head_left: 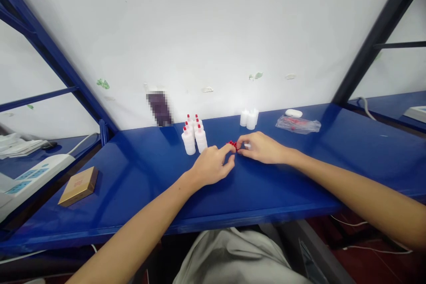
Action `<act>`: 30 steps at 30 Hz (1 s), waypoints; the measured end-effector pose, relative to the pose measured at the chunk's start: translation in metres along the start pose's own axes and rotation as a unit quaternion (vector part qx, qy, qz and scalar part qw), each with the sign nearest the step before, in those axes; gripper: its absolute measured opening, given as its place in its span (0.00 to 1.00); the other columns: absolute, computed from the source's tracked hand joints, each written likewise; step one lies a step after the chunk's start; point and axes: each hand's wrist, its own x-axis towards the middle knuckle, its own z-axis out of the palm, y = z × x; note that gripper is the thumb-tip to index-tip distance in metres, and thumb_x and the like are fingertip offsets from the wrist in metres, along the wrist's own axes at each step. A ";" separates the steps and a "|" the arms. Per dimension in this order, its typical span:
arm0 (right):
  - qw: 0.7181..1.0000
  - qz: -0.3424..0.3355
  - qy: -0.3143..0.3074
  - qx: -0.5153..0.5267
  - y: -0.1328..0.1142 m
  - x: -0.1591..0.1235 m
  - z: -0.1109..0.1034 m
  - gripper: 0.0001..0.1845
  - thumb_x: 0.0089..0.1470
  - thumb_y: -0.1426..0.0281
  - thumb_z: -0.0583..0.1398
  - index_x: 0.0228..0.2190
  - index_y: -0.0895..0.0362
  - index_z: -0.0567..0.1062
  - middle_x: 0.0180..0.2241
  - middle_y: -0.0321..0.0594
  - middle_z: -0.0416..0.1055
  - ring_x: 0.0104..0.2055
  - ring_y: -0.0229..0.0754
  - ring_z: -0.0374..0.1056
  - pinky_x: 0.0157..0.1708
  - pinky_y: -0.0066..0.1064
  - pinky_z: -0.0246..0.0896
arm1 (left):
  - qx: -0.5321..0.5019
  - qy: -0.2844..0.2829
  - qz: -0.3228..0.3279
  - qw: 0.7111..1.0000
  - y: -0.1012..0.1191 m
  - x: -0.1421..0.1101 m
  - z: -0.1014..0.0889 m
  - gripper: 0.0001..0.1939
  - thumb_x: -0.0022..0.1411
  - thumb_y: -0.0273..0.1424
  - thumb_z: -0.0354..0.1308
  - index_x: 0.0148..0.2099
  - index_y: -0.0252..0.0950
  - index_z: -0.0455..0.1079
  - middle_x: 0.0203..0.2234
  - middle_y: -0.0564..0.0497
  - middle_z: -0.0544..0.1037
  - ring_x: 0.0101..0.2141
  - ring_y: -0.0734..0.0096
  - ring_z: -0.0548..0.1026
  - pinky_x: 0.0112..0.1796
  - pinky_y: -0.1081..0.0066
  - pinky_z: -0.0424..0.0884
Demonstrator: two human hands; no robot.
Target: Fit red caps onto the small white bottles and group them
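Observation:
A small cluster of red tips (233,144) lies on the blue table between my two hands. My left hand (213,165) reaches in from the left, its thumb and index finger apart beside the cluster. On the other side, my right hand (261,148) curls its fingers and thumb around a small white piece (247,145), its fingertips close to the red tips. The fingers partly hide both the cluster and the piece. Just beyond my left hand stand several white squeeze bottles (201,138) with red-tipped tops. Farther back on the right are white bottles (250,120) without red tips.
A clear plastic bag (308,126) with red pieces lies at the back right, below a white rounded case (293,113). On the left are a gold box (79,186) and a white power strip (31,182). The table's front edge (253,218) runs below my forearms.

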 end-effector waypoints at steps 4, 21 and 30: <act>0.946 0.033 -0.052 0.318 -0.011 -0.002 -0.004 0.13 0.50 0.61 0.64 0.31 0.58 0.74 0.17 0.29 0.64 0.16 0.32 0.57 0.19 0.27 0.53 | -0.071 0.007 0.015 0.997 -0.004 -0.001 -0.002 0.17 0.67 0.31 0.51 0.57 0.37 0.65 0.19 0.59 0.69 0.19 0.77 0.66 0.26 0.76 0.62; 0.992 -0.118 -0.003 0.033 -0.020 -0.012 0.016 0.26 0.64 0.54 0.48 0.27 0.58 0.73 0.21 0.34 0.63 0.23 0.35 0.56 0.27 0.29 0.45 | -0.094 0.118 0.093 0.984 -0.003 -0.002 -0.002 0.07 0.65 0.29 0.56 0.39 0.36 0.75 0.25 0.52 0.75 0.24 0.76 0.69 0.29 0.75 0.67; 0.993 -0.089 -0.014 -0.079 -0.023 -0.012 0.018 0.26 0.65 0.56 0.49 0.22 0.57 0.71 0.20 0.38 0.64 0.21 0.37 0.54 0.26 0.31 0.40 | -0.081 0.070 0.060 0.992 -0.004 -0.003 -0.002 0.07 0.63 0.27 0.56 0.37 0.37 0.76 0.25 0.53 0.77 0.23 0.77 0.70 0.29 0.74 0.66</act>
